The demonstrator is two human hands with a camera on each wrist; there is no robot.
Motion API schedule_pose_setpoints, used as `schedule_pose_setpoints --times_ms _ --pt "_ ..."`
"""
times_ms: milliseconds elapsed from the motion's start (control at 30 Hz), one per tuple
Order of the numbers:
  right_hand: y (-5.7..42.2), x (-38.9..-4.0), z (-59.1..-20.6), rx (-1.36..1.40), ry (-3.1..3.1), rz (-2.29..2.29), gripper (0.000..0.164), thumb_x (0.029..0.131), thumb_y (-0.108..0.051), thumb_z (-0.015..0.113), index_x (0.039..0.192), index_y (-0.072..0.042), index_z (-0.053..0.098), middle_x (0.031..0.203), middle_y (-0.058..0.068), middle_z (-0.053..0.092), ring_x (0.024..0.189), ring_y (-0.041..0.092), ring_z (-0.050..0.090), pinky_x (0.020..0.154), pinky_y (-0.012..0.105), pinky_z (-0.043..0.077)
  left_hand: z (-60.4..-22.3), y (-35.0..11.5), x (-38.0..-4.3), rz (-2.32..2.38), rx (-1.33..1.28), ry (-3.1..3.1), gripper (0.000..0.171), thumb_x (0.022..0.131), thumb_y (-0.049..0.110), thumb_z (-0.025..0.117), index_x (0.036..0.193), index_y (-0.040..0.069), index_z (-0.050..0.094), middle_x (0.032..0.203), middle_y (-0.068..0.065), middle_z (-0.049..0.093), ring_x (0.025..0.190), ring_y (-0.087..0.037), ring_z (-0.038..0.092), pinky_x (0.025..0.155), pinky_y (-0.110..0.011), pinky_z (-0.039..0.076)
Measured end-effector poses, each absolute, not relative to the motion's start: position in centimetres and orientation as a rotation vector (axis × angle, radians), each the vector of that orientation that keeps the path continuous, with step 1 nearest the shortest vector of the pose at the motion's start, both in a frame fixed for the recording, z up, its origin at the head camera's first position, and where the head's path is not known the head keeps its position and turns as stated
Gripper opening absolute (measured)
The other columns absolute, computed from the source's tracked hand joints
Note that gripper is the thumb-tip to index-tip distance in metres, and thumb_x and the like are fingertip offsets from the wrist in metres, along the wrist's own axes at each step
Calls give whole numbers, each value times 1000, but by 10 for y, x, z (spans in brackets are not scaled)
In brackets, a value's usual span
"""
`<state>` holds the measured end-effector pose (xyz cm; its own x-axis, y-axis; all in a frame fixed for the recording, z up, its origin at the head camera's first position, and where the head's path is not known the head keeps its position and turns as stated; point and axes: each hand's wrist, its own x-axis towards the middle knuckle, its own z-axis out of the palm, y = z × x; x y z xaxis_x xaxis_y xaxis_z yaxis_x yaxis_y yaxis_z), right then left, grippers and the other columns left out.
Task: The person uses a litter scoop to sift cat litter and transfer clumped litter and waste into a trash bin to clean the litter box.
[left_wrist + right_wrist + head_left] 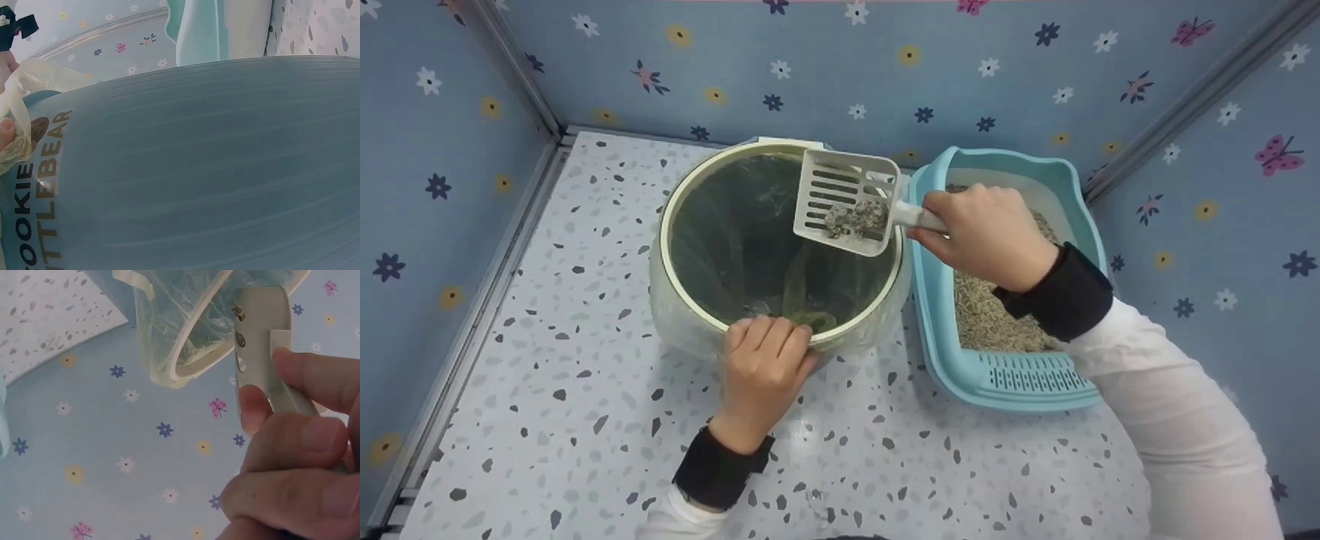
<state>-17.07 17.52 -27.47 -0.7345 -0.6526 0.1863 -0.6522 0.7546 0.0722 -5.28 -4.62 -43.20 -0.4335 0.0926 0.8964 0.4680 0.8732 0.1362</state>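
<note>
My right hand grips the handle of a white slotted litter scoop, which hangs over the right side of a trash can. Grey-brown litter clumps lie on the scoop near its handle end. The right wrist view shows the fingers curled round the scoop handle. At the near side of the can, my left hand holds the cream rim with its fingers hooked over the edge. A thin clear bag lines the can and folds down outside. Lettering marks the can's blue-grey wall.
Close by the can's right side stands a turquoise litter box with brown litter inside, partly hidden under my right arm. Flower-patterned wall panels enclose the back and both sides. The speckled floor lies beneath.
</note>
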Motion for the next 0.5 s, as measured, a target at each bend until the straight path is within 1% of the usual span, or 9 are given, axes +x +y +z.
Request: schedule_pose_setpoints --times_ms 100,200,300,400,500 --pt "171 -166 -280 1077 -2634 -95 32 87 -34 63 73 -7 53 51 -1 32 42 19 34 39 34 24 -432 -46 -53 -455 -411 -1989 4 73 10 62 75 6 60 68 -6 56 65 -24 50 69 -36 37" --pt "168 -162 -285 1115 -2518 -190 30 88 -27 62 69 -7 48 49 -1 28 41 16 27 37 34 23 -433 -45 -53 -454 -412 -1987 6 73 11 62 75 6 60 68 -6 56 65 -24 51 69 -36 37" --pt "167 -159 -290 1159 -2397 -297 25 88 -21 60 70 -6 50 47 -1 30 40 13 23 37 32 24 -433 -45 -54 -454 -413 -1984 8 72 13 63 75 6 60 69 -6 56 65 -25 51 69 -36 37" --pt "167 -158 -292 1191 -2285 -366 21 89 -16 57 71 -6 52 47 -1 33 40 11 21 39 29 22 -434 -45 -54 -455 -411 -1980 11 73 16 65 75 6 60 69 -6 56 66 -25 51 69 -36 37" --pt "169 -159 -294 1205 -2193 -367 23 91 -11 52 69 -6 49 47 -1 31 41 11 20 41 28 20 -434 -45 -54 -458 -409 -1976 13 73 17 65 75 6 61 69 -6 57 66 -25 51 69 -36 37"
